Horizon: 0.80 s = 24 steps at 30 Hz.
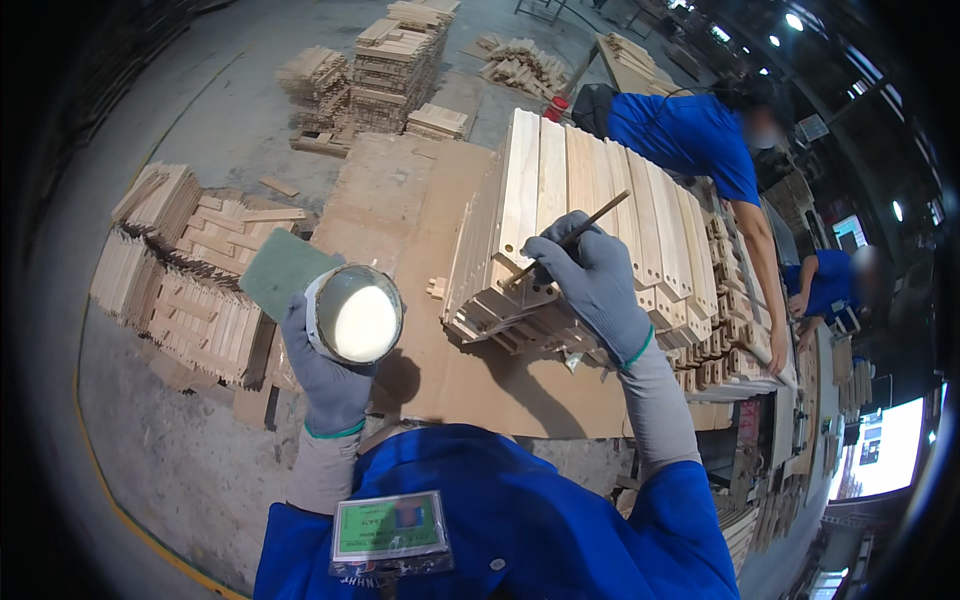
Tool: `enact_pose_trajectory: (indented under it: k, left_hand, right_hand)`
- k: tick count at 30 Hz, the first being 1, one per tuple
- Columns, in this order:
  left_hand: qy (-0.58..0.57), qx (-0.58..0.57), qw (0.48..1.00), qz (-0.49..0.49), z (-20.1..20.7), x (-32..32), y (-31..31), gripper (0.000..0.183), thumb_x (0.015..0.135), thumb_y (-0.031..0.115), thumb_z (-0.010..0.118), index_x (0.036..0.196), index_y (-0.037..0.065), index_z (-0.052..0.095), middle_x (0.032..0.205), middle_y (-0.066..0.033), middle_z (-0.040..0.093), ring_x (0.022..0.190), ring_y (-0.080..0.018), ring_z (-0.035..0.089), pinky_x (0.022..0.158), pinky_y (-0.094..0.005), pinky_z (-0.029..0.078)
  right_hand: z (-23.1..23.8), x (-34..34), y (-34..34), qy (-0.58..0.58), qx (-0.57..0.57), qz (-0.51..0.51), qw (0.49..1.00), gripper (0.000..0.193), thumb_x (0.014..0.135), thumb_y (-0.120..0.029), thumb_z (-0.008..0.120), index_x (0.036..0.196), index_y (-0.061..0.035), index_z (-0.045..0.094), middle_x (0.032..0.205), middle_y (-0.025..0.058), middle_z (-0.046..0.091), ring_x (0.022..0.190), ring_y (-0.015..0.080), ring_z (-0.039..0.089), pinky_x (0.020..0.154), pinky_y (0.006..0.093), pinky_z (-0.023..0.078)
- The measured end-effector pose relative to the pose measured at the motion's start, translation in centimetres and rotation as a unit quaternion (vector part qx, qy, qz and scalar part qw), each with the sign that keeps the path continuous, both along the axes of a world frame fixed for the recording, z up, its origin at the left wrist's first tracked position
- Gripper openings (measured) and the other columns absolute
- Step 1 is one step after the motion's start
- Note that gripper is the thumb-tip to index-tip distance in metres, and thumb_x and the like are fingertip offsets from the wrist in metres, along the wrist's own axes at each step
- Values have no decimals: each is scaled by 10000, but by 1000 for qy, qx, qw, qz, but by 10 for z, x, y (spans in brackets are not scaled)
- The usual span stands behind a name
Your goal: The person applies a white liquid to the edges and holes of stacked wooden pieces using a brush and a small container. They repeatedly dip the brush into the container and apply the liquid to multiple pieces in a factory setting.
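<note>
Nearest is the person's own blue shirt [480, 490], with a badge [390, 526] lying on the chest. The left forearm rises from the lower edge, in a grey sleeve, and the left hand [335, 385] wears a grey glove with a green edge at the wrist. This hand is closed around the can [343, 286], with the thumb side up along its left wall; the can is tilted, so that its mouth is turned to the view and the white liquid [366, 326] inside is seen. A green sheet [285, 268] sticks out behind the can, to its left; I cannot tell if the fingers hold it also. The right forearm comes up from the lower right, leaning inward, its elbow wide from the body. The right hand [597, 278], gloved in the same manner, is bent over and grips a thin stick [608, 206] between thumb and fingers. The stick lies slanting, its upper end to the right, its lower end at the near ends of the stack [555, 165] of wooden pieces; whether it touches them, I cannot tell. The stack stands on a brown board [390, 200], to the right of the can. Beyond it, at the right, a co-worker [690, 135] in blue stretches one arm down to the wood. Farther, piles [395, 80] of wood stand on the grey floor [240, 110].
</note>
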<state>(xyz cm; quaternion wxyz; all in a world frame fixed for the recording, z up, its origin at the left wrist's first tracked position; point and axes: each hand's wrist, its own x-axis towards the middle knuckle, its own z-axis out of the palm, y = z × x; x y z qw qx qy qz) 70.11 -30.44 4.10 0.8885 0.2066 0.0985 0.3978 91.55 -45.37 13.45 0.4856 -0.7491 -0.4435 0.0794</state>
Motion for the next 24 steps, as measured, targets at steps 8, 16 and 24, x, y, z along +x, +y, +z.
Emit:
enact_pose_trajectory:
  k: [8, 16, 24]
  left_hand:
    - [5, -7, 1000, 1, -2, 4, 1, 554, 961, 427, 368, 1350, 35, 414, 1344, -122, 485, 1227, -289, 493, 1023, -484, 426]
    - [20, -26, 999, 7, -8, 5, 3, 583, 946, 435, 400, 1382, 48, 383, 1342, -118, 486, 1233, -318, 480, 1014, -568, 405]
    - [-36, -9, 999, -38, -3, 4, 4, 587, 946, 421, 416, 1384, 34, 362, 1369, -124, 453, 1250, -330, 454, 1020, -573, 399]
  right_hand:
    - [-10, 10, -5, -66, -52, -2, 996, 299, 831, -206, 683, 698, 44, 586, 715, 121, 605, 540, 225, 556, 532, 328, 432]
    - [-1, 7, -8, -53, -24, -5, 998, 298, 836, -197, 683, 703, 55, 597, 750, 126, 621, 549, 220, 574, 531, 323, 442]
    - [13, 9, -27, 105, -2, -76, 992, 245, 818, -152, 725, 740, 65, 644, 738, 66, 630, 578, 72, 577, 526, 242, 457]
